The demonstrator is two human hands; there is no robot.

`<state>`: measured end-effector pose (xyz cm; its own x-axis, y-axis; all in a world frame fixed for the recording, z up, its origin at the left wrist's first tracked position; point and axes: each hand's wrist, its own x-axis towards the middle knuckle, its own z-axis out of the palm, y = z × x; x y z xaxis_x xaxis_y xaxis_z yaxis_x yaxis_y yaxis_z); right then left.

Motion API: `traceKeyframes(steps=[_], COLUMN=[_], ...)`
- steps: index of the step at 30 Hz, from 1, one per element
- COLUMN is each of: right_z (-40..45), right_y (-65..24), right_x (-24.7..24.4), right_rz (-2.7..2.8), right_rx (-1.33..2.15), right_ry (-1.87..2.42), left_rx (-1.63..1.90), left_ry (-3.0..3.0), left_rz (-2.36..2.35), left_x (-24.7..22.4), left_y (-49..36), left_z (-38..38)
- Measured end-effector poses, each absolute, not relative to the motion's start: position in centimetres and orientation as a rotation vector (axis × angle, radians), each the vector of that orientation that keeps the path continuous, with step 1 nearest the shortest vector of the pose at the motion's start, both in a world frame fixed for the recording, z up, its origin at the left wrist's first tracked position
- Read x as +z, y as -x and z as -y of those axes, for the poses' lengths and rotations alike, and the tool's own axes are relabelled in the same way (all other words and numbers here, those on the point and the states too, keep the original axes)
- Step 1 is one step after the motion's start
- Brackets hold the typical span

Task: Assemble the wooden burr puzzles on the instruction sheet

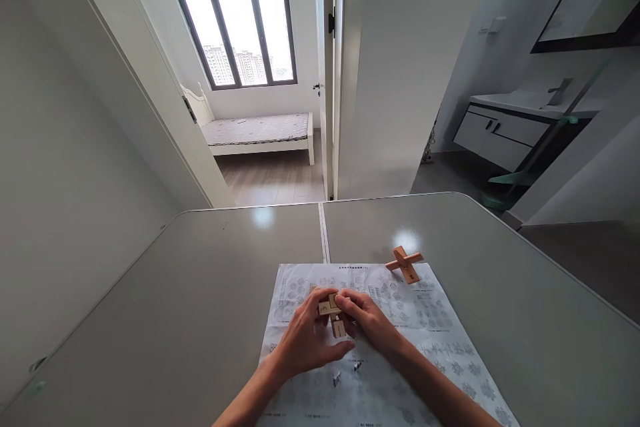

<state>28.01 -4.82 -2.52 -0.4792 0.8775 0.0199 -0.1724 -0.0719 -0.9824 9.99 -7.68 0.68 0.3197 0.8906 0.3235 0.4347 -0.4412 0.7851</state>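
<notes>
Between my two hands is a small wooden block puzzle (339,327), made of pale interlocking pieces with marks on their ends. My left hand (306,337) grips its left side with the fingers, and its thumb stretches out below. My right hand (373,320) pinches the puzzle from the right, thumb on top. Parts of the puzzle are hidden by the fingers. Under both hands lies a large printed sheet (400,373) with rows of puzzle drawings. A reddish-brown wooden piece set crossed by a rod (404,263) rests at the sheet's far right corner.
Two small shiny metal pieces (337,379) lie on the sheet just below my hands. The grey table (210,300) has a seam down its middle. Beyond it stand a doorway with a bed (260,130), a wall, and a sink cabinet (500,130) at right.
</notes>
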Motion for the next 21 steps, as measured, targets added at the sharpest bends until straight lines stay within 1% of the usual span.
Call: traceKeyframes(steps=[4,7,10,14,17,21], right_z=[5.0,5.3,5.7,6.0,6.0,6.1], right_y=[-27.8,-27.6,-27.5,-27.3,-27.2,-27.1], right_x=[-2.6,-2.2,-2.0,-2.0,-2.2,-2.6], right_rz=[1.396,1.433,1.584,1.761,1.841,1.972], right_rx=[1.638,1.600,1.335,0.970,0.836,0.750], right_ry=[0.800,0.834,0.961,1.007,0.932,0.909], left_rx=[1.066,1.166,1.275,1.359,1.377,1.328], left_ry=[-1.955,-1.721,-1.397,-1.219,-1.168,-1.168], left_rz=[-1.254,-1.315,-1.238,-1.252,-1.280,-1.271], left_x=[0.4,0.2,0.2,0.6,0.7,0.4], left_y=[-9.6,-9.1,-8.6,-8.4,-8.4,-8.4], left_z=[7.2,6.2,5.1,4.3,4.2,4.1])
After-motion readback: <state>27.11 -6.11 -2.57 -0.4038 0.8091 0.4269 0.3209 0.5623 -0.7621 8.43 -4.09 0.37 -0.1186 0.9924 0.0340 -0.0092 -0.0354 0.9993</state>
